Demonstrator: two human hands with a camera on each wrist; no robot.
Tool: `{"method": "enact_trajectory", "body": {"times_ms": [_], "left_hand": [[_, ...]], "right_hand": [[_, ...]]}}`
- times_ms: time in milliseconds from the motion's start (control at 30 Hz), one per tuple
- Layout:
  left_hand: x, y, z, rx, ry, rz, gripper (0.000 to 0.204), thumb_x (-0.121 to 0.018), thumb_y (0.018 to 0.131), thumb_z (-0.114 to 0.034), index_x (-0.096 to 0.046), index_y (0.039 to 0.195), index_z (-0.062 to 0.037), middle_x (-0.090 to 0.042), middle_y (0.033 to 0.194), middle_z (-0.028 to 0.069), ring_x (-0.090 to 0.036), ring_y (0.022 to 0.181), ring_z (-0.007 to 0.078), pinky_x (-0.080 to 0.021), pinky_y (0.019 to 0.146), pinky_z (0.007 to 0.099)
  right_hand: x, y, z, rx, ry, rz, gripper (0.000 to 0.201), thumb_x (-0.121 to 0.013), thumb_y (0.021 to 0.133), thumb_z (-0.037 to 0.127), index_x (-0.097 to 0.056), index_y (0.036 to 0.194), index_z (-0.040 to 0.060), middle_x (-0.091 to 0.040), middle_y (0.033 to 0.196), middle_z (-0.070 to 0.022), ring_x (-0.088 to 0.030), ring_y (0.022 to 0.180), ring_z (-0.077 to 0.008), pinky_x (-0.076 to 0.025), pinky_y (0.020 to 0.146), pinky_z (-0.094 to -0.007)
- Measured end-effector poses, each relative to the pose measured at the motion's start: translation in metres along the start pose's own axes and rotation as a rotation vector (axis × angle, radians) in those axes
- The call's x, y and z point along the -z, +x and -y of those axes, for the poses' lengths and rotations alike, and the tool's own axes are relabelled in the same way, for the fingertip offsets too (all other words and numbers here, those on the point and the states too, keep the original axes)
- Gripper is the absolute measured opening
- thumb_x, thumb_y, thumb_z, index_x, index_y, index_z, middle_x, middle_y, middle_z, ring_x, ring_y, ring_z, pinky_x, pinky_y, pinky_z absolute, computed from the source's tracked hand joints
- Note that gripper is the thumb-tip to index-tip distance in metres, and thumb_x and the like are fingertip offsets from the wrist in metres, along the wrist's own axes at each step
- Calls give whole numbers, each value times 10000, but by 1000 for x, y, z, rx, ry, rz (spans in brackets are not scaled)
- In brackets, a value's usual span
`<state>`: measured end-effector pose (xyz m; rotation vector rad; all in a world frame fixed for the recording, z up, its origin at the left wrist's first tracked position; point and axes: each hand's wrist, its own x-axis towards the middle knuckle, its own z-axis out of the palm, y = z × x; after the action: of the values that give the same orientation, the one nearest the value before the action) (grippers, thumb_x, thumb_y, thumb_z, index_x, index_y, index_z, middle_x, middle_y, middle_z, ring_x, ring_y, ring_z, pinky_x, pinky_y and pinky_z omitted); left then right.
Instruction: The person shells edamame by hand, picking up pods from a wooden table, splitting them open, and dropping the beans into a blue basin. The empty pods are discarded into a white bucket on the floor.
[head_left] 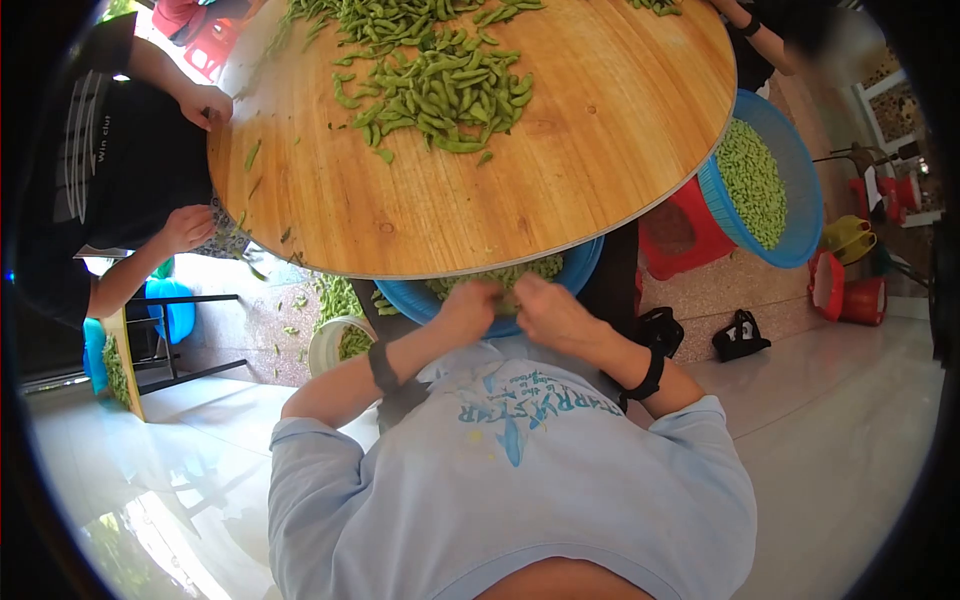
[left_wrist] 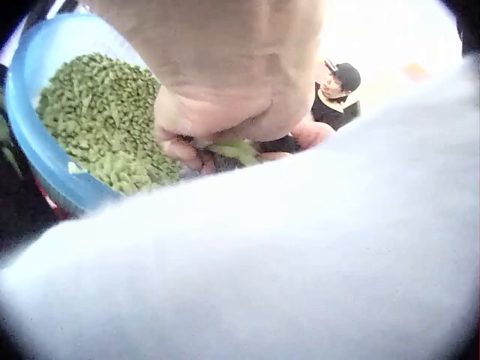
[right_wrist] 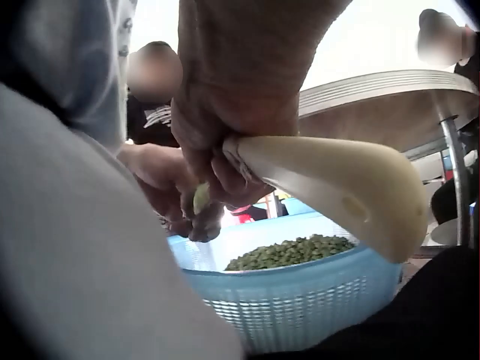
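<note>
A round wooden table [head_left: 560, 180] spreads in front of both hands, its near edge just beyond them. Ahead and to the left of the hands, a person in black clothing [head_left: 135, 165] is at the table's side, one hand touching its edge. A heap of green pods [head_left: 440, 95] lies on the tabletop ahead of the hands, with a few loose pods scattered off to the left. A blue basket [head_left: 588, 268] full of small green beans sits directly below the hands, partly under the table edge. To the right of the hands, a second blue basket [head_left: 803, 200], also holding green beans, is tilted beside a red stool [head_left: 690, 235]. Left of the hands, low down, is a cream bucket [head_left: 325, 350] with pods in it. The left hand [head_left: 470, 308] and the right hand [head_left: 555, 312] are close together over the basket. The left hand's fingers are curled inward and pinch a single pod [right_wrist: 201, 197]. The right hand's fingers are also bent, right at that pod; whether they grip it as well cannot be told. The single pod, the smallest thing here, is between the two hands at the fingertips.
</note>
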<state>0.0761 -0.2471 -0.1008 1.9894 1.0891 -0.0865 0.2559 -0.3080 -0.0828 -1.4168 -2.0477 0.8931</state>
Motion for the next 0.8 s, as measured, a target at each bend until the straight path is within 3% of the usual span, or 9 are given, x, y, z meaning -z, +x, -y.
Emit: {"method": "enact_trajectory", "body": {"times_ms": [33, 100, 200, 233, 300, 467, 533, 633, 800], "left_hand": [[-4, 9, 13, 7, 6, 1, 231, -495, 836, -85, -632, 991, 20, -664, 891, 189, -629, 897, 341, -483, 775, 399], [-10, 28, 32, -285, 201, -380, 293, -515, 852, -133, -594, 1110, -17, -627, 1057, 190, -559, 1043, 380, -444, 887, 435], [-8, 51, 33, -329, 314, -430, 365, -521, 869, -171, -542, 1217, -63, -569, 1184, 187, -496, 1160, 352, -387, 975, 445], [-6, 60, 31, -331, 314, -429, 365, -521, 869, -171, -542, 1217, -63, -569, 1184, 187, -496, 1160, 352, -387, 975, 445], [-3, 74, 27, -605, 376, -593, 299, -511, 907, -186, -560, 1184, -83, -625, 1026, 140, -597, 961, 302, -476, 827, 409], [-7, 81, 26, -563, 177, -466, 287, -509, 914, -190, -559, 1177, -85, -620, 990, 127, -595, 913, 281, -478, 783, 390], [-6, 83, 27, -541, 85, -401, 282, -508, 918, -192, -559, 1174, -86, -618, 972, 121, -593, 888, 270, -479, 760, 381], [-8, 83, 30, -502, -57, -306, 273, -506, 923, -194, -559, 1169, -88, -614, 945, 111, -591, 852, 255, -481, 727, 367], [-10, 79, 39, -430, -290, -167, 259, -504, 933, -199, -558, 1161, -90, -607, 900, 96, -588, 792, 228, -483, 671, 343]], "right_hand": [[-1, 1, -12, 3, 8, -2, 175, -557, 696, -16, -490, 851, -62, -530, 865, -257, -568, 780, -431, -489, 687, -459], [5, 4, -31, -79, 2, -204, 244, -562, 706, 5, -514, 931, -77, -565, 910, -279, -579, 846, -438, -493, 731, -457], [23, 8, -39, -255, 102, -241, 301, -564, 725, 32, -541, 1008, -68, -587, 939, -289, -582, 896, -440, -493, 766, -459], [23, 10, -45, -302, 104, -261, 289, -575, 734, 56, -579, 1007, -41, -607, 923, -278, -589, 904, -428, -494, 766, -436], [28, 14, -46, -362, 187, -248, 273, -582, 734, 64, -586, 984, -43, -617, 902, -265, -598, 895, -416, -493, 755, -419], [30, 12, -50, -311, 361, -346, 258, -594, 732, 82, -600, 963, -33, -642, 849, -218, -637, 852, -347, -487, 711, -372], [36, 11, -47, -368, 468, -356, 160, -586, 759, 83, -628, 850, -42, -599, 645, -68, -543, 528, -123, -426, 492, -291], [35, 8, -59, -523, 671, -226, 170, -579, 777, 89, -637, 889, -25, -617, 684, -63, -559, 517, -102, -411, 457, -264], [30, 0, -60, -507, 542, -252, 234, -558, 780, 82, -605, 969, -46, -633, 712, -87, -601, 543, -134, -452, 479, -268]]}}
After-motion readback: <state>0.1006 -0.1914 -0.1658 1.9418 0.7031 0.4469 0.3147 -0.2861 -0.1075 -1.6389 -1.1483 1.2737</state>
